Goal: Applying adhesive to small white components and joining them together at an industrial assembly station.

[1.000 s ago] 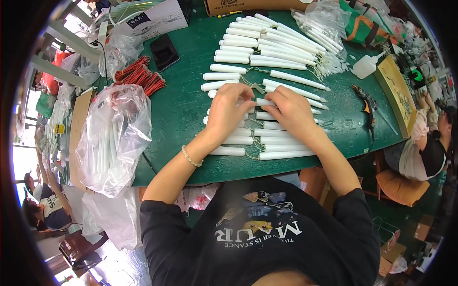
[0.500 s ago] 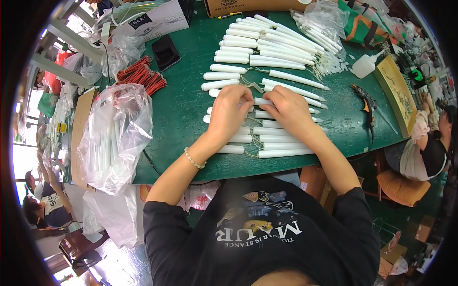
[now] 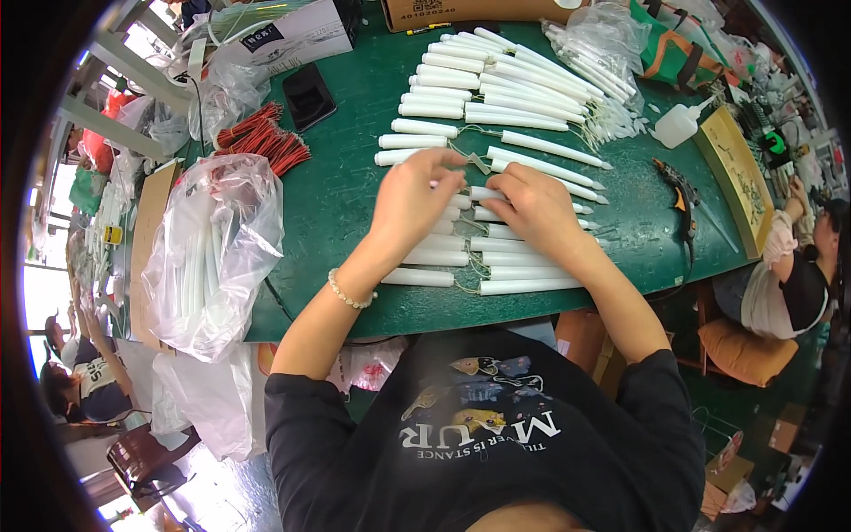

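White candle-shaped sticks lie in rows on a green table, the longer ones (image 3: pixel 557 149) with pointed tips and the shorter tubes (image 3: pixel 418 127) to their left. Thin wires (image 3: pixel 479 162) run between the two rows. My left hand (image 3: pixel 403 206) is curled over the short tubes, with the small end of a white piece showing between thumb and fingers; most of that piece is hidden. Just right of it, my right hand (image 3: pixel 539 211) closes thumb and fingers around the end of a long white candle stick (image 3: pixel 481 193), whose far part is under the hand.
Left lie a plastic bag of white tubes (image 3: pixel 208 257), red wires (image 3: pixel 263 144) and a black phone (image 3: pixel 308 97). To the right are a glue gun (image 3: pixel 681 199), a white squeeze bottle (image 3: pixel 678 123) and a shallow yellow tray (image 3: pixel 734 177). Another person (image 3: pixel 789 275) sits at the right.
My left hand has moved slightly left, away from my right hand, and its fingers have shifted. The right hand stays nearly in place, still holding the candle stick.
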`<state>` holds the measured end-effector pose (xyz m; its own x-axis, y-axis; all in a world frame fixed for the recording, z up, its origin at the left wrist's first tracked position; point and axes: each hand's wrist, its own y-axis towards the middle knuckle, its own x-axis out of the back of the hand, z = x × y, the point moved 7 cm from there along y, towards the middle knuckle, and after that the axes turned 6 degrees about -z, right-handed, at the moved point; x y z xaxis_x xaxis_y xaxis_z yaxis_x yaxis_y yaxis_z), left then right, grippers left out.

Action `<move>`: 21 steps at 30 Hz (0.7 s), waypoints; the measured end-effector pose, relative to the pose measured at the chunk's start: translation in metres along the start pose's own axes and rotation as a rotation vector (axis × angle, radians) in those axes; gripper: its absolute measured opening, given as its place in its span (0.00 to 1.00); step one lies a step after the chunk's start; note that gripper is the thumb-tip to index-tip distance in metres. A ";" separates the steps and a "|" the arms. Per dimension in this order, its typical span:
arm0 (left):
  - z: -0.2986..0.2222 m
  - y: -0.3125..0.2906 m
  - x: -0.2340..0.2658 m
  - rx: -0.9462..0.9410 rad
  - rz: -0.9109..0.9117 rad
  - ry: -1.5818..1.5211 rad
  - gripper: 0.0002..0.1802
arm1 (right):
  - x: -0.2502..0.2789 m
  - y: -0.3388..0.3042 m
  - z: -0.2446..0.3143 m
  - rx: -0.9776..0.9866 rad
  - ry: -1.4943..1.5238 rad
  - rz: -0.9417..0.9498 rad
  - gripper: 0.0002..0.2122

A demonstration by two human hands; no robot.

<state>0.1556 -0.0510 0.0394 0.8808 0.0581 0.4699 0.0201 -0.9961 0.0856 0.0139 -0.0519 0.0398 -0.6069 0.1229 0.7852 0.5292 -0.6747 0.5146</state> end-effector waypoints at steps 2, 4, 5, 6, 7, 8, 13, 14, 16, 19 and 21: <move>-0.002 0.005 0.006 -0.007 -0.047 0.087 0.10 | -0.003 -0.001 -0.002 -0.010 -0.015 0.029 0.07; -0.005 0.013 0.007 -0.254 -0.149 0.225 0.09 | -0.002 0.001 -0.006 -0.002 -0.002 0.047 0.07; -0.015 0.012 0.007 -0.502 -0.249 0.363 0.09 | -0.002 0.003 -0.008 0.004 0.009 0.064 0.07; -0.011 0.017 0.005 -0.499 -0.252 0.363 0.09 | 0.000 0.006 -0.008 0.006 0.010 0.067 0.07; -0.010 0.021 0.000 -0.534 -0.248 0.433 0.08 | 0.009 0.010 -0.012 -0.049 -0.049 -0.023 0.07; -0.010 0.024 -0.005 -0.569 -0.241 0.502 0.07 | 0.019 0.011 -0.016 -0.106 -0.109 -0.113 0.07; -0.006 0.033 -0.017 -0.607 -0.204 0.526 0.05 | 0.001 0.007 -0.035 -0.111 -0.194 0.010 0.08; -0.004 0.033 -0.017 -0.599 -0.193 0.538 0.05 | 0.001 0.007 -0.033 -0.089 -0.189 -0.002 0.08; -0.002 0.034 -0.017 -0.574 -0.175 0.523 0.04 | 0.001 0.007 -0.032 -0.067 -0.183 -0.011 0.08; -0.001 0.035 -0.014 -0.500 -0.133 0.492 0.04 | 0.001 0.007 -0.031 -0.072 -0.150 -0.006 0.08; 0.001 0.036 -0.013 -0.445 -0.105 0.473 0.04 | 0.001 0.008 -0.030 -0.069 -0.109 -0.029 0.08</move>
<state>0.1456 -0.0871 0.0356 0.5796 0.2777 0.7661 -0.1923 -0.8670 0.4597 0.0003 -0.0791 0.0346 -0.5513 0.2192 0.8050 0.4677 -0.7178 0.5158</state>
